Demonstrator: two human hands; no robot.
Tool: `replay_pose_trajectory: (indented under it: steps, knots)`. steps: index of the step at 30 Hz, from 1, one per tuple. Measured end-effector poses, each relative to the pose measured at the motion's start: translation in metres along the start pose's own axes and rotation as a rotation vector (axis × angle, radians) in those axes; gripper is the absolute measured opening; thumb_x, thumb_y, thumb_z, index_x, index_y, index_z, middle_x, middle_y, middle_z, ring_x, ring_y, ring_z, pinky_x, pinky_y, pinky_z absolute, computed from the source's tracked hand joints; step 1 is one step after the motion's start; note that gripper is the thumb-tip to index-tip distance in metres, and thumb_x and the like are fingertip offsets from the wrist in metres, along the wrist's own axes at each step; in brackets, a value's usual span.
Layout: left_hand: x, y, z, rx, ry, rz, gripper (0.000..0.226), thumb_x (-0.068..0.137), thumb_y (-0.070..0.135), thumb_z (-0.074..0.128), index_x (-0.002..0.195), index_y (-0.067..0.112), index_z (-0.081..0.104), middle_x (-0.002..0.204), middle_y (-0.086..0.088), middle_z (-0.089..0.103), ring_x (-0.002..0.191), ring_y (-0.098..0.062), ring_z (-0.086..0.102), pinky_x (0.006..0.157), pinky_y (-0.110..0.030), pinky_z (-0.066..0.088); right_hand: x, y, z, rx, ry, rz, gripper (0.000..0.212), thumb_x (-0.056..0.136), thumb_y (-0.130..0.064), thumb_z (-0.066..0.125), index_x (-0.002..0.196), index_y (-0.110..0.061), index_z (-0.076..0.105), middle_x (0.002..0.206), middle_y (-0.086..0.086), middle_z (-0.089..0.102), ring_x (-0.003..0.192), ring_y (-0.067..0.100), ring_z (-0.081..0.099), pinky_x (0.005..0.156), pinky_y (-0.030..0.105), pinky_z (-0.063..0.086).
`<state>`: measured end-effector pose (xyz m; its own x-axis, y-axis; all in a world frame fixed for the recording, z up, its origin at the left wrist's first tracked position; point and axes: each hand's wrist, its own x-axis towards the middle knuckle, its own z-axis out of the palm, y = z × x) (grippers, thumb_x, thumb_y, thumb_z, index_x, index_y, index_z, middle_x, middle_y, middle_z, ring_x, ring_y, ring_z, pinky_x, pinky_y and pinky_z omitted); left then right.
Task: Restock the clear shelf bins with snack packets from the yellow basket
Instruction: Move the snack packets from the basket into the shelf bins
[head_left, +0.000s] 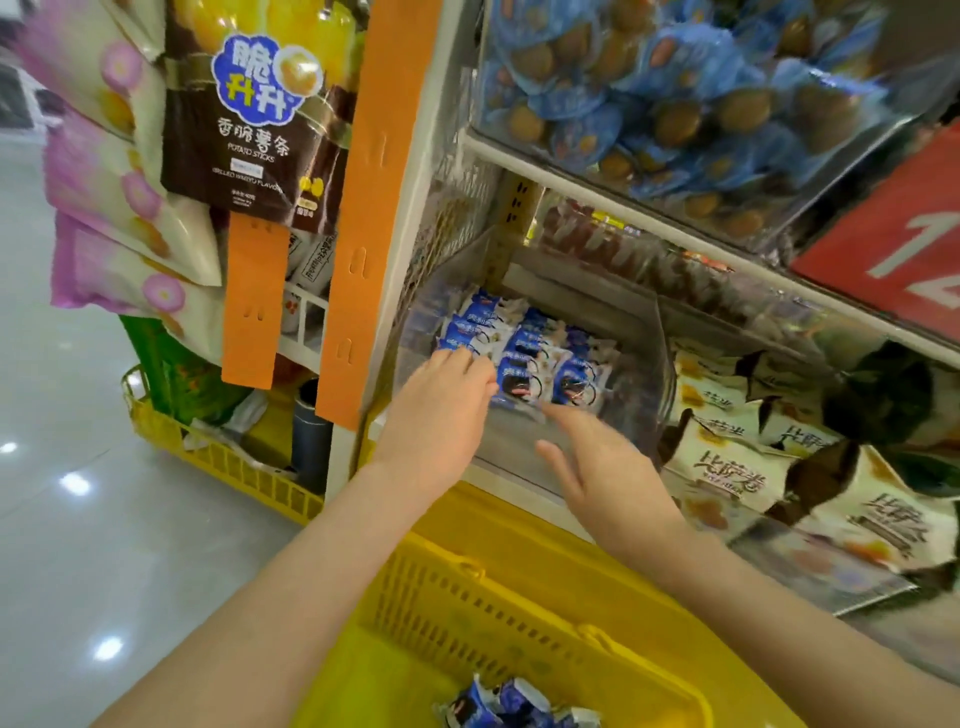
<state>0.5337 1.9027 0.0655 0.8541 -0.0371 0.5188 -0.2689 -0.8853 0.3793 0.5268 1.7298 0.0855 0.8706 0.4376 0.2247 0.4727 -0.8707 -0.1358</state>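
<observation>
The left hand (441, 410) presses flat on packets (524, 348) in the bin (509, 441); the right hand (602, 467) hangs loose, empty. Best to push rows back snugly.

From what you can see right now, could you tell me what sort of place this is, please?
Most likely a shop's snack aisle: a clear shelf bin of wrapped packets, a hanging potato-stick bag and a red numbered sign.
</observation>
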Motion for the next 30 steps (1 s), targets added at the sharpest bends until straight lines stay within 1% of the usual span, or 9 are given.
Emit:
replay_pose_trajectory:
  steps: [3, 6, 9, 13, 16, 20, 23, 26, 30]
  knots:
    - [-0.017, 0.018, 0.001, -0.122, 0.004, -0.034, 0.028, 0.098, 0.024, 0.037, 0.121, 0.015, 0.048, 0.119, -0.001, 0.047, 0.1, -0.011, 0.049, 0.075, -0.02, 0.038, -0.039, 0.011, 0.006, -0.002, 0.111, -0.019, 0.042, 0.095, -0.027, 0.049, 0.136, -0.017, 0.045, 0.142, -0.001, 0.043, 0.134, 0.013, 0.036, 0.11, 0.021, 0.019]
    - [-0.043, 0.031, 0.017, -0.11, -0.014, 0.028, 0.028, 0.096, 0.024, 0.036, 0.119, 0.015, 0.049, 0.113, -0.001, 0.048, 0.098, -0.011, 0.047, 0.078, -0.02, 0.035, -0.08, 0.025, 0.024, 0.057, 0.218, 0.019, 0.029, 0.092, -0.017, 0.056, 0.12, -0.013, 0.056, 0.124, 0.002, 0.055, 0.118, 0.017, 0.05, 0.102, 0.018, 0.028]
    - [-0.078, 0.038, 0.047, -0.066, -0.105, 0.091, 0.023, 0.095, 0.02, 0.039, 0.112, 0.014, 0.054, 0.106, -0.002, 0.052, 0.097, -0.017, 0.047, 0.082, -0.028, 0.036, -0.119, 0.038, 0.061, 0.095, 0.208, 0.084, 0.021, 0.089, -0.013, 0.059, 0.11, -0.01, 0.059, 0.105, 0.003, 0.058, 0.099, 0.019, 0.056, 0.085, 0.02, 0.037]
    - [-0.14, 0.03, 0.108, 0.0, -0.524, 0.077, 0.027, 0.099, 0.021, 0.034, 0.123, 0.015, 0.045, 0.121, -0.001, 0.048, 0.111, -0.015, 0.042, 0.096, -0.029, 0.033, -0.167, 0.055, 0.128, 0.159, -0.052, 0.306, 0.021, 0.096, -0.023, 0.048, 0.115, -0.018, 0.055, 0.111, -0.002, 0.054, 0.103, 0.015, 0.052, 0.081, 0.022, 0.042]
    - [-0.189, 0.017, 0.146, 0.038, -0.779, 0.047, 0.027, 0.1, 0.022, 0.033, 0.121, 0.013, 0.046, 0.12, -0.004, 0.05, 0.108, -0.017, 0.045, 0.091, -0.03, 0.036, -0.208, 0.066, 0.186, 0.212, -0.333, 0.452, 0.024, 0.099, -0.029, 0.039, 0.12, -0.023, 0.049, 0.121, -0.003, 0.051, 0.107, 0.013, 0.05, 0.083, 0.022, 0.042]
    - [-0.241, 0.005, 0.184, 0.01, -1.101, -0.022, 0.03, 0.099, 0.021, 0.036, 0.126, 0.009, 0.044, 0.127, -0.01, 0.048, 0.111, -0.023, 0.049, 0.089, -0.034, 0.04, -0.256, 0.063, 0.236, 0.42, -0.702, 0.56, 0.029, 0.099, -0.026, 0.043, 0.128, -0.023, 0.045, 0.131, 0.0, 0.05, 0.108, 0.015, 0.052, 0.087, 0.025, 0.042]
    - [-0.268, 0.0, 0.207, -0.043, -1.271, -0.095, 0.031, 0.1, 0.02, 0.038, 0.127, 0.006, 0.044, 0.131, -0.013, 0.046, 0.115, -0.025, 0.047, 0.094, -0.036, 0.04, -0.276, 0.056, 0.255, 0.497, -0.909, 0.551, 0.045, 0.098, -0.025, 0.048, 0.141, -0.022, 0.036, 0.143, -0.001, 0.042, 0.121, 0.018, 0.049, 0.101, 0.031, 0.041]
    - [-0.289, -0.002, 0.225, -0.091, -1.395, -0.241, 0.035, 0.099, 0.023, 0.04, 0.127, 0.003, 0.044, 0.131, -0.016, 0.047, 0.118, -0.028, 0.046, 0.097, -0.036, 0.037, -0.286, 0.048, 0.268, 0.428, -0.987, 0.45, 0.051, 0.097, -0.029, 0.05, 0.144, -0.019, 0.032, 0.147, 0.001, 0.034, 0.134, 0.021, 0.031, 0.109, 0.033, 0.032]
    - [-0.303, -0.001, 0.239, -0.194, -1.466, -0.413, 0.05, 0.093, 0.028, 0.055, 0.135, 0.008, 0.036, 0.137, -0.013, 0.042, 0.124, -0.026, 0.043, 0.099, -0.032, 0.035, -0.284, 0.044, 0.274, 0.33, -1.073, 0.354, 0.052, 0.095, -0.035, 0.051, 0.142, -0.019, 0.036, 0.141, 0.004, 0.04, 0.132, 0.026, 0.029, 0.109, 0.037, 0.03]
